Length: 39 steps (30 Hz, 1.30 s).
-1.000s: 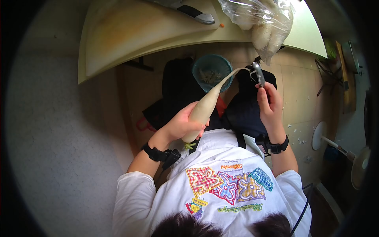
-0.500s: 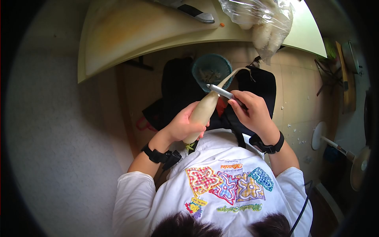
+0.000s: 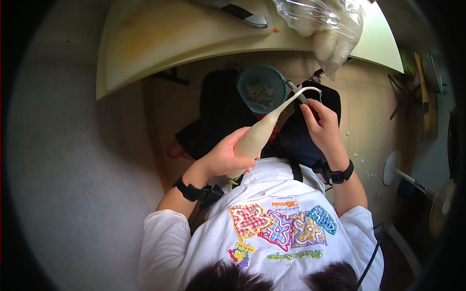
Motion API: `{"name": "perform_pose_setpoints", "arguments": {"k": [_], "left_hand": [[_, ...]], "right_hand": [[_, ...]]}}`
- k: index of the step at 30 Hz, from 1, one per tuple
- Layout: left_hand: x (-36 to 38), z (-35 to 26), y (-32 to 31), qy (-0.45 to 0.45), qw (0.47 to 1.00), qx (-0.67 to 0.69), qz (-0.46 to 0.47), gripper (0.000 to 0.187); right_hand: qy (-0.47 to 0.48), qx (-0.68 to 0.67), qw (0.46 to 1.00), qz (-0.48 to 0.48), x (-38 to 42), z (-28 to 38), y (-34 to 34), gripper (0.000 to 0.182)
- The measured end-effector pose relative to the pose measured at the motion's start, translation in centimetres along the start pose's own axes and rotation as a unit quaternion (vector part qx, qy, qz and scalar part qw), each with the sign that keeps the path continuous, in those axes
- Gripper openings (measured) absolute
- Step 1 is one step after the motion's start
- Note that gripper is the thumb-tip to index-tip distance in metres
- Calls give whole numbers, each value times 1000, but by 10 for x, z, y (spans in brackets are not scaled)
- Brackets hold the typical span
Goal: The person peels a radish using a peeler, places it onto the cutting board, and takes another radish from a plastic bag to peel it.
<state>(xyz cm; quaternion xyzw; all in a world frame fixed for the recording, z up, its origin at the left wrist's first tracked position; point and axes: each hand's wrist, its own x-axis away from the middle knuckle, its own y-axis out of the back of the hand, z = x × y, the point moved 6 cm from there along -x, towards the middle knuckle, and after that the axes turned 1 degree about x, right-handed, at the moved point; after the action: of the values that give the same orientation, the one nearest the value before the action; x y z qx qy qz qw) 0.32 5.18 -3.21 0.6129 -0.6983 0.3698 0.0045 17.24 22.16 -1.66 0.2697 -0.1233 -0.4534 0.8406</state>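
Peeling in hand: the left hand (image 3: pixel 228 156) gripped the thick end of a long white radish (image 3: pixel 259 133), held over the lap with its thin curled tip above a green bowl (image 3: pixel 262 88) of scraps. The right hand (image 3: pixel 323 123) clasped a peeler (image 3: pixel 295 90) at that tip. Judged next: return the blade to the pale, smooth, tapering root's thick end.

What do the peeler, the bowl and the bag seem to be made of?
Peeler: probably metal; it looks grey and shiny. Bowl: maybe plastic; teal, dull surface, though hard to tell. Bag: thin clear plastic; crinkled, glossy, contents show through.
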Motion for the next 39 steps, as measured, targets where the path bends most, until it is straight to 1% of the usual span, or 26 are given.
{"name": "perform_pose_setpoints", "arguments": {"k": [4,7,9,10,12,13,15,17,20,21,22,24,29,31,34,36,39], "left_hand": [[-3,5,4,1,1000,2,9,64],[-4,5,7,-14,1000,18,-4,65],[-4,4,12,-27,997,65,-39,67],[-4,5,13,-27,997,65,-40,67],[-7,5,21,-34,996,10,-86,68],[-6,4,22,-42,995,-26,-91,66],[-8,6,23,-46,995,-22,-82,66],[-10,8,21,-51,996,-18,-75,66],[-13,10,16,-33,997,-11,-67,67],[-13,10,15,-25,997,-23,-70,68],[-13,11,14,-17,997,-35,-74,68],[-14,13,12,-23,996,-44,-77,68],[-11,10,12,-38,993,-76,-77,69],[-8,3,13,-88,981,-151,-88,70],[-7,6,14,-103,980,-149,-88,72],[-6,4,13,-96,981,-146,-84,72],[-3,9,16,-88,982,-143,-82,73]], "right_hand": [[-12,-18,1000,7,2,1,1,15],[-26,-26,999,17,3,4,2,16],[-27,-32,999,18,5,6,3,16],[-31,-36,999,20,6,6,3,16],[-34,-39,998,23,7,7,4,16],[-34,-50,998,31,8,7,3,16],[-35,-61,997,40,11,10,2,16],[-16,-75,995,70,14,18,-3,17],[29,-82,989,121,18,38,-13,18],[59,-76,988,125,20,40,-18,19],[68,-81,986,130,20,44,-22,19],[104,-69,987,103,21,48,-26,20],[112,-30,988,107,20,44,-29,19],[112,-21,988,108,21,45,-29,19],[115,-17,988,104,22,48,-30,17],[118,-25,989,83,21,48,-28,16],[99,-13,993,61,14,42,-19,15]]}}
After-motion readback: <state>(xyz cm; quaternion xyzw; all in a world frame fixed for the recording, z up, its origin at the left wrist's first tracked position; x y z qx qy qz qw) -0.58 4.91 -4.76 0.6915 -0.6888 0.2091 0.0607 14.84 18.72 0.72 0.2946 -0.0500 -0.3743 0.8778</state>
